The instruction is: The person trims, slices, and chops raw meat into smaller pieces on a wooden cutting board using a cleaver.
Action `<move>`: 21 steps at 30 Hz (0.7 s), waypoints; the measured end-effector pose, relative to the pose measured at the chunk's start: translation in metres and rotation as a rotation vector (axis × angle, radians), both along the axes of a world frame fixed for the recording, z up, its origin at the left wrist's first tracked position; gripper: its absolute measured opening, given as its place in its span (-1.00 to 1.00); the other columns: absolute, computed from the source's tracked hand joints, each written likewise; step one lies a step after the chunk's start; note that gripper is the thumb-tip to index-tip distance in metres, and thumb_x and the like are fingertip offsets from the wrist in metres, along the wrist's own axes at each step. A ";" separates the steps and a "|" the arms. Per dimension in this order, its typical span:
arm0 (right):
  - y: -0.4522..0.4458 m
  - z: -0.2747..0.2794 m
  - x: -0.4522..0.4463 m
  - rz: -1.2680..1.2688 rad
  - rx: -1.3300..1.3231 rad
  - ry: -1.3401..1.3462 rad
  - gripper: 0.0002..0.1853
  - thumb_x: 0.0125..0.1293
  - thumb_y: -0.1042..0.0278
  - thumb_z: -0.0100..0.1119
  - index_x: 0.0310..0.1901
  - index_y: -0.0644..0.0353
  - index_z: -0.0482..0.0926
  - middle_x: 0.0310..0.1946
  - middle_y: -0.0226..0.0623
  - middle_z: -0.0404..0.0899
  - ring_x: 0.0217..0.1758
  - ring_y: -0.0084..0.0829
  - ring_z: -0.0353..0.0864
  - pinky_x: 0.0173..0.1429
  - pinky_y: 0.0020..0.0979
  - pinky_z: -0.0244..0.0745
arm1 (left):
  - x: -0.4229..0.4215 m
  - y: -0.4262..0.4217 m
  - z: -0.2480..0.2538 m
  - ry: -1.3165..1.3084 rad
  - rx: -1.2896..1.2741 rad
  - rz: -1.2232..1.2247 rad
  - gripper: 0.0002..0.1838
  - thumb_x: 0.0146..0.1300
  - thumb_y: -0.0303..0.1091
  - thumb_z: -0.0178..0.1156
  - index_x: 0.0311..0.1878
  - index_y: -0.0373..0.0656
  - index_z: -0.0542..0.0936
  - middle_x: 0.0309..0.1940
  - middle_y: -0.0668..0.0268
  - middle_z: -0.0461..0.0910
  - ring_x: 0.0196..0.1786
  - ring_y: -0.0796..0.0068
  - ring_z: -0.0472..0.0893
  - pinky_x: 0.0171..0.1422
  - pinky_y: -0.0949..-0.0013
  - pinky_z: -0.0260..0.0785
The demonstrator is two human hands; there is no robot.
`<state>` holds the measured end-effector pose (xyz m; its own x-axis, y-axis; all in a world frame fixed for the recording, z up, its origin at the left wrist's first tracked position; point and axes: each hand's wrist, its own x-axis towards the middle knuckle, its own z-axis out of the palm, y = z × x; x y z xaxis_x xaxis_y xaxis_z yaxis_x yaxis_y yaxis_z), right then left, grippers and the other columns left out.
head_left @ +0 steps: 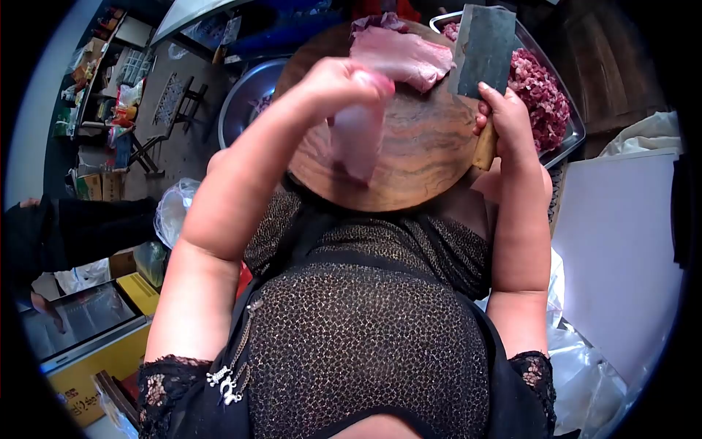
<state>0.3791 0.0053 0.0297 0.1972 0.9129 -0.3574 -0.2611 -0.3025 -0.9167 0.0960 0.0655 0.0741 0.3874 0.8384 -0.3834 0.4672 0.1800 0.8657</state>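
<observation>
My left hand is closed around the top of a pale pink strip of meat, which hangs over the round wooden chopping board. Both the hand and the strip are slightly blurred. A wide cleaver stands with its blade pointing up at the board's right side, its wooden handle in my right hand. On the far part of the board lies a larger slab of meat, with a darker piece behind it.
Right of the board is a metal tray of chopped meat; left of it, a metal bowl. A white surface stands at the right. Another person in dark clothes is at the far left, near a yellow box.
</observation>
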 end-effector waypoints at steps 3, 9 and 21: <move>0.001 -0.001 -0.001 0.015 0.002 -0.013 -0.79 0.41 0.28 0.18 -0.26 0.16 0.38 -0.57 -0.47 0.40 -0.64 -0.59 0.41 -0.56 -0.41 0.48 | -0.022 -0.010 0.038 -0.272 0.158 0.075 -0.63 0.12 -0.45 0.32 0.02 -0.33 0.60 -0.17 0.27 0.68 -0.17 0.52 0.66 0.00 0.41 0.53; -0.001 -0.003 0.000 0.033 0.009 -0.014 -0.78 0.41 0.27 0.19 -0.27 0.17 0.38 -0.57 -0.46 0.40 -0.65 -0.58 0.41 -0.56 -0.41 0.47 | -0.067 -0.063 -0.006 -0.560 -0.058 0.437 -0.62 0.26 -0.41 0.17 0.14 -0.32 0.50 -0.13 0.17 0.66 -0.16 0.36 0.71 -0.13 0.35 0.66; -0.006 -0.011 -0.010 0.099 0.071 -0.234 -0.80 0.37 0.31 0.21 -0.31 0.22 0.45 -0.63 -0.41 0.44 -0.71 -0.53 0.42 -0.62 -0.44 0.37 | -0.113 -0.027 -0.120 0.671 0.554 0.072 -0.42 0.05 -0.13 0.43 0.08 -0.31 0.60 -0.02 0.03 0.64 -0.02 0.25 0.65 0.09 0.24 0.49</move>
